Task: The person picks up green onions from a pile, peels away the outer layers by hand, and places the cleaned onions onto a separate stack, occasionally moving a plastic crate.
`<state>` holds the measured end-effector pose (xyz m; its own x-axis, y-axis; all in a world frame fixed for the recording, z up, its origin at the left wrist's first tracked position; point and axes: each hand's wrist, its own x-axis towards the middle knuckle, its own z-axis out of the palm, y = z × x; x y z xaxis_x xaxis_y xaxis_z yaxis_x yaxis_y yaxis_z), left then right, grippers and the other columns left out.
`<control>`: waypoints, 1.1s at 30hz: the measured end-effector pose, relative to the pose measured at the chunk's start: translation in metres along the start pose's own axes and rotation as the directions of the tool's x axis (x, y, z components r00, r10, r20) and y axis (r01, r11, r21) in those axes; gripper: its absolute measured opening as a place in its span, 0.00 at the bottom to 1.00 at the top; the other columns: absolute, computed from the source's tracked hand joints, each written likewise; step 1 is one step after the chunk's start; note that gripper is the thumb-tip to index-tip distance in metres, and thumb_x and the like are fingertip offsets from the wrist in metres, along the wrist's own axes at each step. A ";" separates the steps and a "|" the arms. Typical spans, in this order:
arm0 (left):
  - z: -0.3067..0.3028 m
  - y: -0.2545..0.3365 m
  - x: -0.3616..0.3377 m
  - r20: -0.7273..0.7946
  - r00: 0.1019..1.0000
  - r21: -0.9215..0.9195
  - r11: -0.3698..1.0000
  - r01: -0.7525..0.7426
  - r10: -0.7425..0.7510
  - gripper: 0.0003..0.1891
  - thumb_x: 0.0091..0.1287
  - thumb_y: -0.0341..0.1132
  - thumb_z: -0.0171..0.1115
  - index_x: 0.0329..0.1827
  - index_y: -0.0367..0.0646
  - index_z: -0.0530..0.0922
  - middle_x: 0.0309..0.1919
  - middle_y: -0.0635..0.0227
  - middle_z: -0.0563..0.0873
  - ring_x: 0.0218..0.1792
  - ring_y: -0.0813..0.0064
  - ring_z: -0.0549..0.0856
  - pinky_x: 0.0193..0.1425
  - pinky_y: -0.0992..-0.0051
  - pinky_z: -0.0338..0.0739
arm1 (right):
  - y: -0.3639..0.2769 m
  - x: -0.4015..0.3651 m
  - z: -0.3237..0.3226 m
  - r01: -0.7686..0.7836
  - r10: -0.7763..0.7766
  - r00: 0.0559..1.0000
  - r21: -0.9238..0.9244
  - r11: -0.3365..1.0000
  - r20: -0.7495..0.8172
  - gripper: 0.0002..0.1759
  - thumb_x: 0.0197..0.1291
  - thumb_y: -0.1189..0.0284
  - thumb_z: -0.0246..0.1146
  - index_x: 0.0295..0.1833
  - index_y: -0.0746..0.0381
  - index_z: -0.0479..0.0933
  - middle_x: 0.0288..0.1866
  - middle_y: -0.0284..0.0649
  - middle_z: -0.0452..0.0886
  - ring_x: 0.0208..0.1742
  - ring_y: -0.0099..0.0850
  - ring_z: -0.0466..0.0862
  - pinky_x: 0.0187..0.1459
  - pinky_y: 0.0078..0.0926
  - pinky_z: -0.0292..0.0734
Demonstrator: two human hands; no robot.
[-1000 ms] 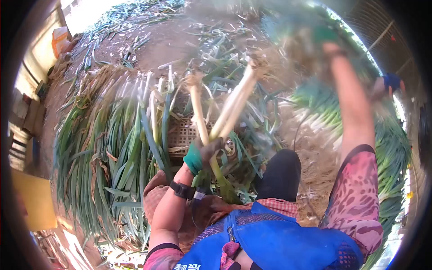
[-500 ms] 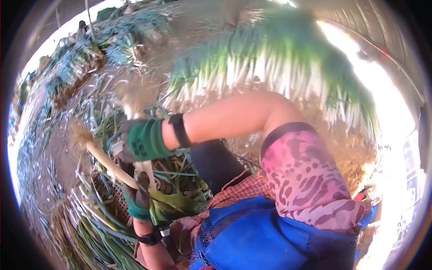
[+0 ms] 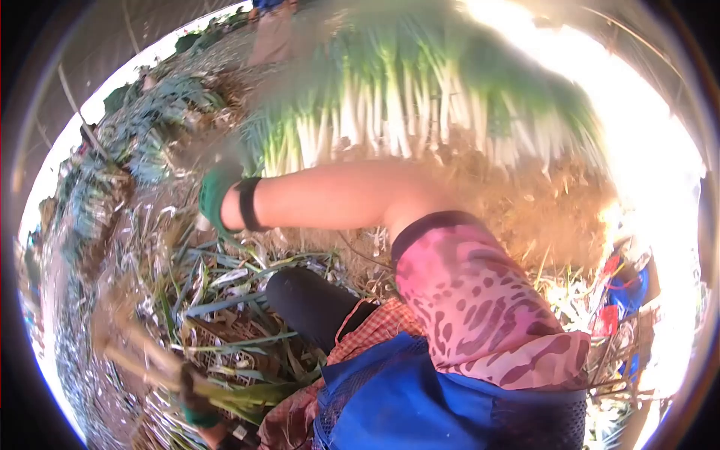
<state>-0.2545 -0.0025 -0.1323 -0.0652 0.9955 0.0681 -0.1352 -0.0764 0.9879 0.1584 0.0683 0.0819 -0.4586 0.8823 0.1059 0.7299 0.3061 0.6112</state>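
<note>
My left hand (image 3: pixel 193 399), in a dark and green glove at the lower left, is closed around leek stalks (image 3: pixel 146 360). Their blurred roots point up and left, and their green leaves (image 3: pixel 259 396) trail to the right. My right hand (image 3: pixel 219 196), in a green glove, is stretched toward the near end of a long row of leeks (image 3: pixel 394 105). Its fingers are smeared and partly hidden, so whether it holds anything cannot be made out. Loose leaves and stalks (image 3: pixel 225 289) cover the ground between my hands.
Piles of leeks (image 3: pixel 161 127) lie at the upper left. A person (image 3: pixel 270 34) stands at the top, partly cut off. My dark-clad knee (image 3: pixel 311 304) is near the middle. Red and blue items (image 3: pixel 628 289) lie at the right.
My right hand has moved up, away from my left hand and toward the leek row. My left hand has moved down and left with leek stalks in it. The view has shifted, and a person appears at the top.
</note>
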 end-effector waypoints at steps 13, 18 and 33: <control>0.202 0.107 -0.005 0.474 0.869 0.490 0.862 -0.130 -0.139 0.18 0.57 0.24 0.68 0.51 0.38 0.77 0.40 0.67 0.83 0.38 0.77 0.81 0.39 0.73 0.79 | -0.032 -0.024 -0.057 0.673 -0.683 0.610 -0.192 0.714 -0.400 0.10 0.54 0.64 0.67 0.40 0.55 0.85 0.38 0.30 0.87 0.40 0.33 0.88 0.45 0.45 0.81; 0.249 0.148 0.000 0.499 0.813 0.503 0.663 -0.554 0.300 0.33 0.60 0.22 0.68 0.70 0.36 0.68 0.63 0.60 0.77 0.61 0.71 0.76 0.65 0.69 0.71 | 0.080 -0.016 0.019 0.389 -0.381 0.372 -0.230 0.892 -0.846 0.05 0.54 0.66 0.63 0.29 0.54 0.76 0.16 0.34 0.78 0.14 0.34 0.79 0.10 0.35 0.70; 0.196 0.092 0.042 0.357 0.854 0.836 0.278 -0.473 0.378 0.21 0.62 0.30 0.67 0.58 0.34 0.75 0.53 0.55 0.80 0.57 0.60 0.79 0.65 0.64 0.70 | 0.380 -0.489 0.300 -0.915 0.989 -0.148 0.384 -0.126 -0.028 0.06 0.62 0.69 0.57 0.42 0.59 0.73 0.34 0.44 0.78 0.31 0.34 0.79 0.30 0.34 0.73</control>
<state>-0.0758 0.0435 -0.0108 0.2463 0.8410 0.4818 0.8200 -0.4458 0.3589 0.8119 -0.1398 0.0274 0.7752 0.1615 0.6108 0.5218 -0.7086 -0.4749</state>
